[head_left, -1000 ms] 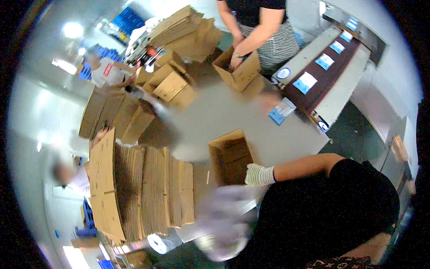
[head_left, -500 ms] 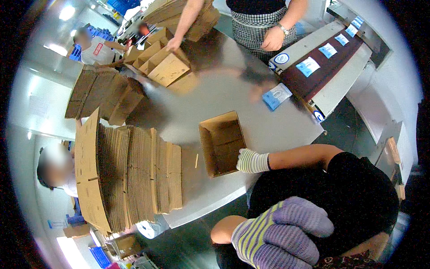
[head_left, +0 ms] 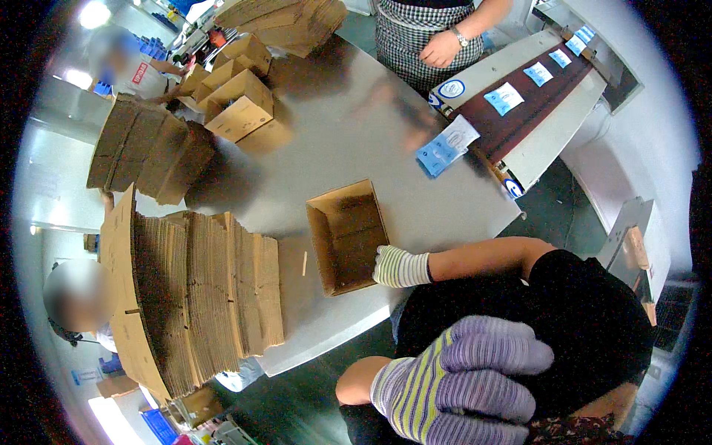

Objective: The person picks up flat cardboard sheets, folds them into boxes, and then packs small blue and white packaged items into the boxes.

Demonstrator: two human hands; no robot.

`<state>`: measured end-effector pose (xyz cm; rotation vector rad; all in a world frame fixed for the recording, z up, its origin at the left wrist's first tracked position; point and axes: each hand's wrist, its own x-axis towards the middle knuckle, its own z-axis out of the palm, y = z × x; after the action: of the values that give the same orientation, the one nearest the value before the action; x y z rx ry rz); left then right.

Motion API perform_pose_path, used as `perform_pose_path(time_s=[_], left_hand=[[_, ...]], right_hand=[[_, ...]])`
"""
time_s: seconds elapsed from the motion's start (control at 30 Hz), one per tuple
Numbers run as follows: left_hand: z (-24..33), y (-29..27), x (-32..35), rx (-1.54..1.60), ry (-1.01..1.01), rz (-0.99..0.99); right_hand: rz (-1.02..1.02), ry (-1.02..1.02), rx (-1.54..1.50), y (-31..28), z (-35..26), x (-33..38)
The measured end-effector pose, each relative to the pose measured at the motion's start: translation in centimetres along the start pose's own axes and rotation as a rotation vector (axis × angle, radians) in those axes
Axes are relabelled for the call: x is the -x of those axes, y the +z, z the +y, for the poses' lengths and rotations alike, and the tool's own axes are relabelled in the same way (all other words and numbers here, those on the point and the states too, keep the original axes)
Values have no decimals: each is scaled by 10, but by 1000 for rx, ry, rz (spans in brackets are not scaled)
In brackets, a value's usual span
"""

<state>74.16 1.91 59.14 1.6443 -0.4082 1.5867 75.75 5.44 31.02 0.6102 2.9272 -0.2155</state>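
An open-topped brown cardboard box point(head_left: 341, 206) stands on the metal table in front of me. Its visible inside holds nothing. My right hand point(head_left: 400, 267), in a white and green striped knit glove, is closed on the rim at the box's near right corner. Raised close to the camera is my left hand point(head_left: 460, 378), in a purple and yellow-green striped glove. Its fingers are curled and its back faces up; fingertips and palm are hidden, so anything inside stays unseen. It is apart from the box.
Tall stacks of flattened cartons point(head_left: 208, 289) line the left side. Set-up boxes point(head_left: 241, 111) stand at the far left. A conveyor belt point(head_left: 504, 130) at the right carries blue-and-white packets; overlapping packets point(head_left: 449, 146) lie at its end. A person point(head_left: 426, 48) in a checked apron stands beyond.
Everything has shifted left in the picture as the view turned. The far person's hand has left the set-up boxes. Another packet now overlaps the one at the belt's end. My right hand keeps its hold.
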Motion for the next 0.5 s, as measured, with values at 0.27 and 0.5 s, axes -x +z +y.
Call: perform_pose_path(time_s=[0.27, 0.5], left_hand=[[0, 22, -9, 332, -295, 255], [30, -25, -12, -534, -681, -140]], right_hand=[[348, -54, -41, 45, 5, -13], [-64, -6, 30, 21, 4, -10]])
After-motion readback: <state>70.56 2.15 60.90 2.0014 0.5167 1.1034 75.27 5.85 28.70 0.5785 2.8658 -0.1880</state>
